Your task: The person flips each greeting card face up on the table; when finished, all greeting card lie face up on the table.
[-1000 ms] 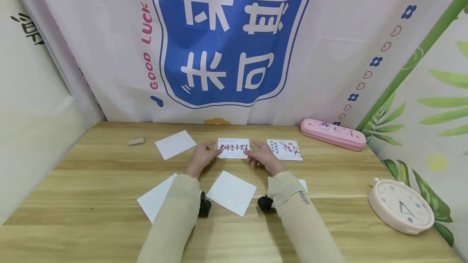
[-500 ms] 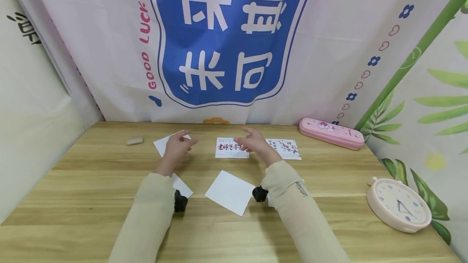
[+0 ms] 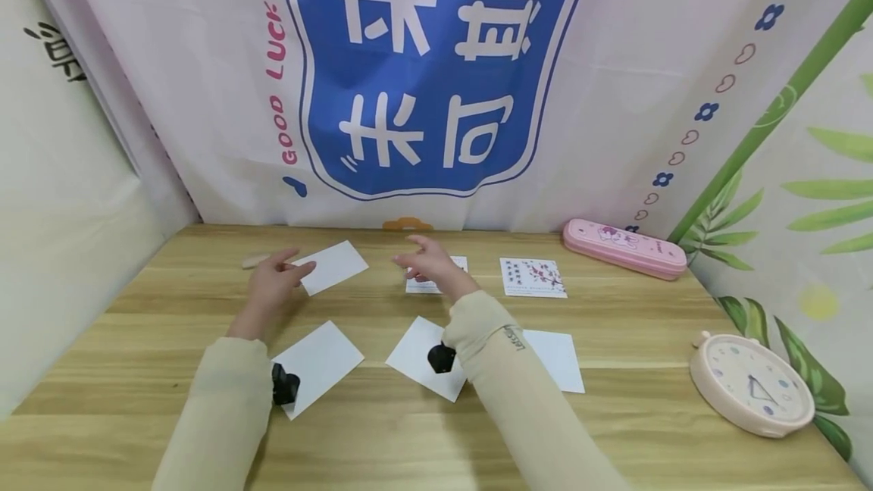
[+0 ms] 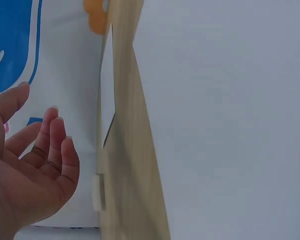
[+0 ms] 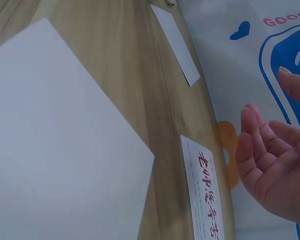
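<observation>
My left hand (image 3: pixel 273 283), fingers relaxed and holding nothing, is at the left edge of a blank white card (image 3: pixel 336 267) in the back row. In the left wrist view its fingers stand apart from that card (image 4: pixel 107 90). My right hand (image 3: pixel 433 265) hovers over the card with red lettering (image 3: pixel 423 286) and partly covers it in the head view. The right wrist view shows its fingers loosely bent with nothing between them, beside the red-lettered card (image 5: pixel 204 192). To the right lies a card with printed blossoms (image 3: pixel 534 278).
Three blank cards form the front row: left (image 3: pixel 323 362), middle (image 3: pixel 412 354) and right (image 3: pixel 559 358). A beige eraser-like block (image 3: pixel 255 261) lies behind my left hand. A pink pencil case (image 3: pixel 624 248) and a round clock (image 3: pixel 752 385) stand at the right. A printed cloth hangs behind the wooden table (image 3: pixel 436 445).
Both hands have let go of the red-lettered card, which stays in the back row. My left hand has moved left to the blank card; my right hand has followed leftward.
</observation>
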`<action>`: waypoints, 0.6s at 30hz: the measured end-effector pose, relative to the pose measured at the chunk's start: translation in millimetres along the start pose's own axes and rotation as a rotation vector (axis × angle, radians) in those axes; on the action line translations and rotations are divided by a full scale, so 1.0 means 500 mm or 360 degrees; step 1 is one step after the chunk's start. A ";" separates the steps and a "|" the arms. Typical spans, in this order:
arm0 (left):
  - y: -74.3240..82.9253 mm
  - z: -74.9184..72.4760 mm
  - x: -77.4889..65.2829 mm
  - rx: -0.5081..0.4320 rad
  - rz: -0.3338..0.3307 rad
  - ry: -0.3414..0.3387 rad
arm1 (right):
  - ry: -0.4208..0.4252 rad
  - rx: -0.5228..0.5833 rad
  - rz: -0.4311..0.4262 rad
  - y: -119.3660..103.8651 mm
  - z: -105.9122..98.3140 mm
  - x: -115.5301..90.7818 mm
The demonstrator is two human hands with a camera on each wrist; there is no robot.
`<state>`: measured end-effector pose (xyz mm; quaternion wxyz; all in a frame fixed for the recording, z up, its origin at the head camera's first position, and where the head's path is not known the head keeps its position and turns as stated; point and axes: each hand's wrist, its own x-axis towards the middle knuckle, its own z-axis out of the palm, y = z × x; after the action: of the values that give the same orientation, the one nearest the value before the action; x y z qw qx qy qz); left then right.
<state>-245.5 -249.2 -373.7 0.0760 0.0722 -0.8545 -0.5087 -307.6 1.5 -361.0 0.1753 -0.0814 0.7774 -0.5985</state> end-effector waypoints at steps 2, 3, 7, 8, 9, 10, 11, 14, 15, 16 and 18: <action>-0.009 -0.010 -0.002 0.0023 -0.0024 -0.0012 | -0.0019 0.0027 -0.0009 0.002 0.023 0.008; -0.013 -0.014 -0.003 0.0036 -0.0038 -0.0016 | -0.0030 0.0027 -0.0016 0.003 0.034 0.012; -0.026 -0.023 0.001 0.0083 -0.0091 -0.0054 | -0.0049 -0.0028 -0.0035 0.008 0.068 0.021; -0.028 -0.024 0.003 0.0099 -0.0109 -0.0070 | -0.0058 -0.0050 -0.0040 0.009 0.073 0.021; -0.030 -0.024 0.007 0.0128 -0.0123 -0.0091 | -0.0063 -0.0075 -0.0048 0.010 0.076 0.021; -0.032 -0.024 0.010 0.0166 -0.0138 -0.0115 | -0.0069 -0.0091 -0.0054 0.011 0.078 0.020; -0.034 -0.024 0.013 0.0212 -0.0146 -0.0141 | -0.0079 -0.0099 -0.0063 0.014 0.080 0.020; -0.042 -0.022 0.023 0.0373 -0.0150 -0.0221 | -0.0108 -0.0094 -0.0075 0.022 0.083 0.020; -0.044 -0.020 0.025 0.0415 -0.0147 -0.0239 | -0.0113 -0.0096 -0.0077 0.024 0.084 0.019; -0.046 -0.019 0.027 0.0454 -0.0146 -0.0257 | -0.0120 -0.0103 -0.0079 0.027 0.085 0.019; -0.053 -0.016 0.029 0.0512 -0.0147 -0.0281 | -0.0125 -0.0113 -0.0077 0.032 0.088 0.017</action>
<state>-256.8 -271.3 -392.3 -0.0353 0.0776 -0.9240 -0.3727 -297.9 -36.9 -387.8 0.1881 -0.1298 0.7884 -0.5711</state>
